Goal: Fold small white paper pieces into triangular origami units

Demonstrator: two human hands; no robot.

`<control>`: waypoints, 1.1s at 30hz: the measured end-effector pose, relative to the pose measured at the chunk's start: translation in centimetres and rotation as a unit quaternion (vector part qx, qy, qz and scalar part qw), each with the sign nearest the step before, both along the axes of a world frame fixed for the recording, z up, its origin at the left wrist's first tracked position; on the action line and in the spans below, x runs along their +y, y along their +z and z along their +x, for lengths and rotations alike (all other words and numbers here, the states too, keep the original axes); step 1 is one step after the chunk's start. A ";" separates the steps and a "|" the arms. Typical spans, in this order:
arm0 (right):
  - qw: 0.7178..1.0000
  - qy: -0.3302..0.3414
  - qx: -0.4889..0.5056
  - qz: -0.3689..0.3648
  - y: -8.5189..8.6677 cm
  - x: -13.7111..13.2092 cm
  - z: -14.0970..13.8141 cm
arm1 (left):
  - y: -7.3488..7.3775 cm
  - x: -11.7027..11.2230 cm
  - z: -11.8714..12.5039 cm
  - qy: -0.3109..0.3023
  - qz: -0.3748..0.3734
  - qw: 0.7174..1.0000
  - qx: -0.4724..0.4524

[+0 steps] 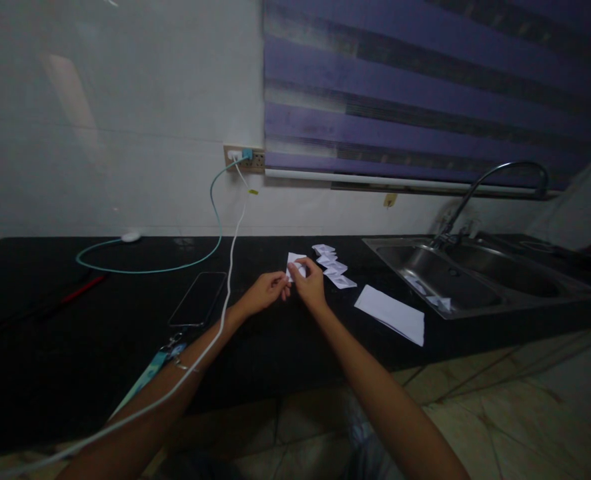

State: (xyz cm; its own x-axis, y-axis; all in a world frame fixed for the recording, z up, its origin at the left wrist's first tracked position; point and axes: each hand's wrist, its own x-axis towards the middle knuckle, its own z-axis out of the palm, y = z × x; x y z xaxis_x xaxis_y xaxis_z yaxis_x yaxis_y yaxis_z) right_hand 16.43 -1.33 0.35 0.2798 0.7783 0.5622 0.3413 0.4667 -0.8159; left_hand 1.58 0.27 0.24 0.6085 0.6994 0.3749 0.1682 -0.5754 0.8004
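Observation:
A small piece of white paper (292, 258) is held upright over the dark counter, between my two hands. My left hand (269, 291) has its fingers closed at the lower left edge of the paper. With thumb and fingers, my right hand (309, 283) pinches the same paper from the right and covers part of it. Just beyond my right hand lies a row of several folded white paper pieces (334, 268). Nearer to me on the right is a flat stack of white paper (391, 313).
A phone (198, 300) with a lanyard (148, 375) lies left of my hands. A white cable (229, 283) crosses over my left forearm from the wall outlet (244, 159). On the right, folded paper (440, 303) rests at the edge of the metal sink (383, 248), below a curved faucet (468, 193).

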 end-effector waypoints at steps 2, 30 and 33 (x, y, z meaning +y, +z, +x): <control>1.000 0.003 0.013 -0.002 0.0 0.0 -0.1 | 0.0 0.0 0.0 -0.005 -0.004 1.000 -0.006; 0.939 0.205 0.246 -0.123 -1.1 1.2 0.4 | 0.6 0.4 -0.6 0.051 0.004 0.998 -0.029; 0.963 0.171 0.178 -0.107 -1.1 1.4 0.8 | 0.5 0.6 -0.8 0.054 0.010 0.998 -0.025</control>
State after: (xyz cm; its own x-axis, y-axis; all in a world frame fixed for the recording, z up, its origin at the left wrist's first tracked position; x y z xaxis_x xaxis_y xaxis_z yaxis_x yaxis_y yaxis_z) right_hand 17.22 0.09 -0.75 0.1316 0.9463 0.2954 -0.1222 0.3112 -0.9425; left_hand 0.74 0.86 0.77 0.5103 0.7516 0.4179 0.1905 -0.5727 0.7973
